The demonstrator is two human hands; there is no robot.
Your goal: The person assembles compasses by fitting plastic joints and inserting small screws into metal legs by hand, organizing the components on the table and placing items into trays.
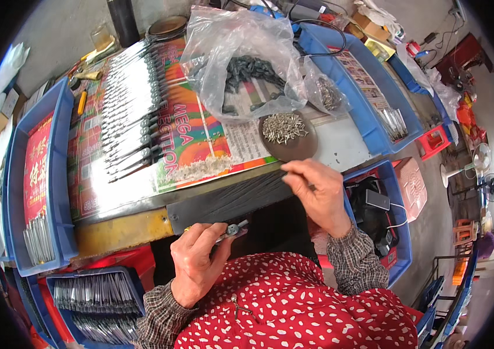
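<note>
My left hand [195, 264] is at the table's front edge. Its thumb and fingers are closed on a small dark grey part with a round end and a short metal stub [234, 230]. To the right, my right hand [318, 195] hovers just in front of a round brown dish [300, 151], thumb and forefinger pinched together. Whatever may lie between those fingertips is too small to make out. A heap of small silvery metal pins [283, 128] fills part of the dish. Behind it, a clear plastic bag [241, 38] lies open around dark grey pieces [255, 71].
Slim metal tools [133, 110] lie in a long row on printed sheets. Blue trays stand left [63, 215] and right [369, 75], with metal strips inside. A smaller bag [329, 96] touches the big one. Below are a blue crate [395, 256] and bundled rods [95, 294].
</note>
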